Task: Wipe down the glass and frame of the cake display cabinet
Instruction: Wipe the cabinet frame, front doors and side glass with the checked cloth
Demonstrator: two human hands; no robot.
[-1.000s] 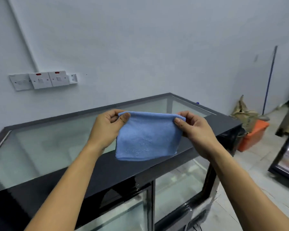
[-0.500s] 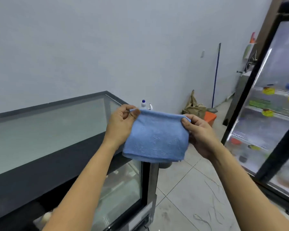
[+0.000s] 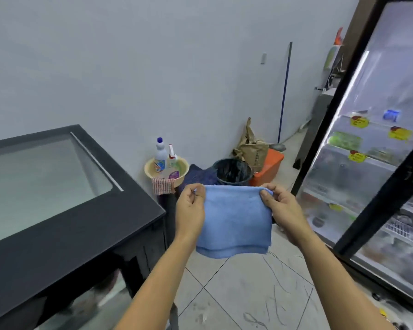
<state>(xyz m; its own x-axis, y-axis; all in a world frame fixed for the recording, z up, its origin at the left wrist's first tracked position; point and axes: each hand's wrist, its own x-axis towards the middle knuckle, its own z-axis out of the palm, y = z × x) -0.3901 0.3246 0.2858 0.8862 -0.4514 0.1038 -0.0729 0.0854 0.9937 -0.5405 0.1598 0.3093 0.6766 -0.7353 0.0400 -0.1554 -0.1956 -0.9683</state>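
Observation:
A folded blue cloth (image 3: 235, 222) hangs in the air between my hands, over the tiled floor to the right of the cabinet. My left hand (image 3: 190, 211) pinches its top left corner. My right hand (image 3: 283, 210) pinches its top right corner. The cake display cabinet (image 3: 65, 234) stands at the left, with a black frame and a glass top (image 3: 38, 179). Neither hand touches the cabinet.
A yellow basin (image 3: 177, 166) with a white bottle (image 3: 160, 156) and a spray bottle sits on the floor by the wall. Beside it are a black bin (image 3: 231, 171), an orange box (image 3: 268, 169) and a paper bag. A glass-door fridge (image 3: 367, 163) stands at the right.
My view has swung right, off the cabinet top toward the floor corner and fridge. Both hands still hold the cloth stretched by its top corners, now beyond the cabinet's right end.

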